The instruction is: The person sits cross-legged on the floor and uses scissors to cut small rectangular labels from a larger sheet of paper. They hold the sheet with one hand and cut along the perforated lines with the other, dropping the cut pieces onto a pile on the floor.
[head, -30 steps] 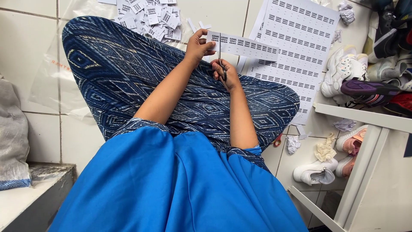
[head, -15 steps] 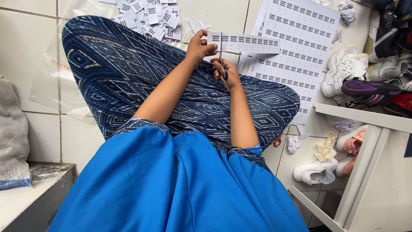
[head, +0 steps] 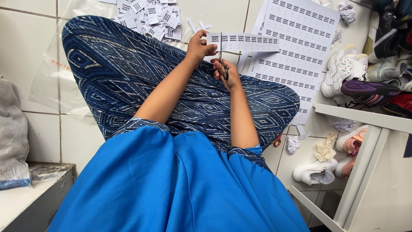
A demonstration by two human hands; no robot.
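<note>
A paper strip [head: 242, 43] of printed labels is held up over the lap, above the tiled floor [head: 34, 56]. Its left end is pinched between the fingers of the left hand [head: 198, 46]. The scissors [head: 222, 53] are gripped by the right hand [head: 227, 74], which is closed around the handles, and the blades stand upright across the strip near its left end. For a clean cut, the strip is best kept flat and tight, and the blades are best placed in the white gap between two labels, square to the long edge. The pinching fingers should be kept away from the blades. A pile of cut labels [head: 148, 17] lies on the floor beyond the knee, and uncut sheets [head: 296, 47] lie to the right.
</note>
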